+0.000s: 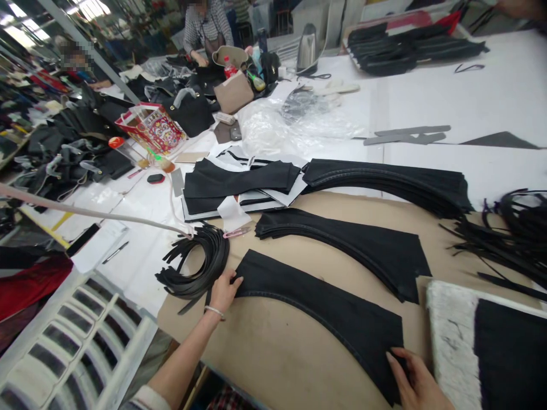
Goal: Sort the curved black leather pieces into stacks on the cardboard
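Observation:
A curved black piece (pixel 316 307) lies on brown board (pixel 265 336) near the front, its inner edge arched toward me. At its left end my left hand (pixel 225 293), with a bracelet at the wrist, pinches the corner between thumb and fingers. My right hand (pixel 414 378) grips the lower right corner, thumb and fingers closing on the edge. Just behind is a stack of similar curved black pieces (pixel 350 242). Another such stack (pixel 388 182) sits farther back. A coil of black strips (pixel 209 262) rests beside my left hand.
Black panels with white sheets (pixel 239 179) lie behind the coil. More black strips (pixel 513 233) are at the right, above a white-edged block (pixel 453 336). A white slatted rack (pixel 77 341) stands at lower left. Farther back are a kettle (pixel 306 48), bags and a person (pixel 207 28).

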`<state>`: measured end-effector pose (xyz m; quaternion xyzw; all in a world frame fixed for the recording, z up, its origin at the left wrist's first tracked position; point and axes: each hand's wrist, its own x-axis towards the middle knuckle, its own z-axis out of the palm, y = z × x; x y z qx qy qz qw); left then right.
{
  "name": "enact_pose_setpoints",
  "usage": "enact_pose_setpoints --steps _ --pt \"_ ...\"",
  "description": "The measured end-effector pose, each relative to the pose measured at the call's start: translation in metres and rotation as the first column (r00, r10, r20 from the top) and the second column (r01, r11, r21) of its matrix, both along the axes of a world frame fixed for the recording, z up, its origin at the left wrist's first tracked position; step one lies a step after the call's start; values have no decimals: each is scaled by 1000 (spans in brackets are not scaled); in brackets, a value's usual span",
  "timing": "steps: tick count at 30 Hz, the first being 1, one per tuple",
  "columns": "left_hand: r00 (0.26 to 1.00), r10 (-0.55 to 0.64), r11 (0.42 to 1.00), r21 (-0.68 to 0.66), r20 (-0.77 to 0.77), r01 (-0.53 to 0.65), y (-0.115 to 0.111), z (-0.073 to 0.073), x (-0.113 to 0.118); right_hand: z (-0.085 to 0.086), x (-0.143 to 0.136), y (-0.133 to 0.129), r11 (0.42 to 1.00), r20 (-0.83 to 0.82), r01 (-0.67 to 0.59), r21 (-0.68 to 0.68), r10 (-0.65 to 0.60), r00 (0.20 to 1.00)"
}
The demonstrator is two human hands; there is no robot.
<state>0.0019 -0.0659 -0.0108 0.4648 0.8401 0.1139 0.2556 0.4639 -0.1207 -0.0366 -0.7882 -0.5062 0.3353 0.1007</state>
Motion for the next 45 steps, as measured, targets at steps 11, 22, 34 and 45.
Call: enact_pose_setpoints --steps 11,22,34,45 --pt "998 -24 1000 -8 -55 23 -3 7 0 2 -3 -4 998 -36 63 -21 -63 997" --pt "995 -34 997 -72 -97 27 -2 1 0 11 -20 0 989 -36 46 141 -42 998" --pt "939 -99 975 -222 -328 25 5 23 16 18 -20 -2 977 32 -6 215 -1 999" --pt "623 -709 585 218 -329 781 -3 20 102 14 -23 -4 979 47 19 203 -29 998"
